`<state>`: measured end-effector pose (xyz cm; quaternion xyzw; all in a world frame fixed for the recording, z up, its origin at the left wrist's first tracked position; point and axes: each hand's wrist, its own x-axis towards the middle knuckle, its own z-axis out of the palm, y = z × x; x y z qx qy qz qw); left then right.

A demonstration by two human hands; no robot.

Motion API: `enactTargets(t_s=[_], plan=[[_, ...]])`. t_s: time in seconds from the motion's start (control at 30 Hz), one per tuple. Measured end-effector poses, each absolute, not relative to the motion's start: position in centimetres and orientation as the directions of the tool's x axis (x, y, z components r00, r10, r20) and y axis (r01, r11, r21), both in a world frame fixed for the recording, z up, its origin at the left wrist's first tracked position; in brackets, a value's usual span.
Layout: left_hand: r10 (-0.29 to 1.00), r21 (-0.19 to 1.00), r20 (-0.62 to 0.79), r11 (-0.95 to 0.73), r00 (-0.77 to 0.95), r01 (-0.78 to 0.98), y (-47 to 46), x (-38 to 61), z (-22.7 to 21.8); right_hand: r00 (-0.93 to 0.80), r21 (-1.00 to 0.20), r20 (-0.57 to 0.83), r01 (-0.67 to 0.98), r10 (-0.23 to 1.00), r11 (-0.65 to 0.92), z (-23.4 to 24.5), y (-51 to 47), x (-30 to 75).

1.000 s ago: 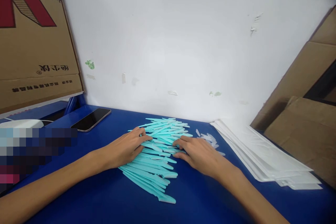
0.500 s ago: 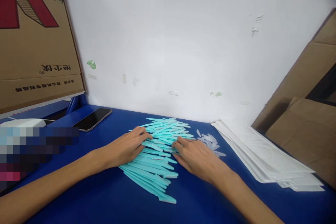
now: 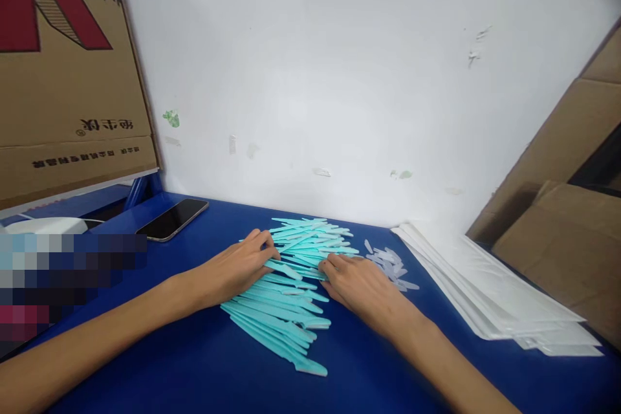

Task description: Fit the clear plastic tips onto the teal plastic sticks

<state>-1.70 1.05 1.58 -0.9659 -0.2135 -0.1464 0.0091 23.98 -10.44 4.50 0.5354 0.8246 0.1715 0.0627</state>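
Observation:
A spread of turquoise eyebrow razors lies on the blue table, most with handles to the left and heads to the right. My left hand is at the left side of the pile, thumb and fingers closed on the handle of one eyebrow razor. Across from it, my right hand has its fingertips pinched at the right end of another razor; the fingers partly hide that end. Small clear plastic caps lie loose just beyond my right hand.
White flat bags are stacked at the right. A phone lies at the back left, near a white object and a blurred-out patch. Cardboard boxes flank both sides, and a white wall rises behind the table.
My left hand has lifted slightly, with its fingers drawn closer together. My right fingers have shifted slightly at the razor's end. The view has moved a little.

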Motion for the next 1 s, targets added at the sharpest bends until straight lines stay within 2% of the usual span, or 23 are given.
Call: enactTargets(t_s=[0.37, 0.73, 0.83, 1.0], plan=[[0.397, -0.241, 0.234, -0.861, 0.887, 0.448, 0.6, -1.3, 1.7, -0.478, 0.418, 0.152, 0.824, 0.865, 0.382, 2.2, -9.1, 24.6], [0.346, -0.382, 0.166, -0.841, 0.923, 0.384, 0.3, -1.6, 3.0, -0.452, 0.423, 0.19, 0.839, 0.871, 0.343, 3.7, -9.7, 24.2], [0.339, -0.373, 0.14, -0.852, 0.93, 0.367, 0.1, -1.5, 3.2, -0.453, 0.411, 0.195, 0.843, 0.87, 0.347, 3.7, -9.8, 24.1], [0.417, -0.23, 0.076, -0.877, 0.906, 0.423, -0.5, -1.0, 4.0, -0.48, 0.418, 0.21, 0.831, 0.852, 0.366, 2.9, -9.5, 24.3]])
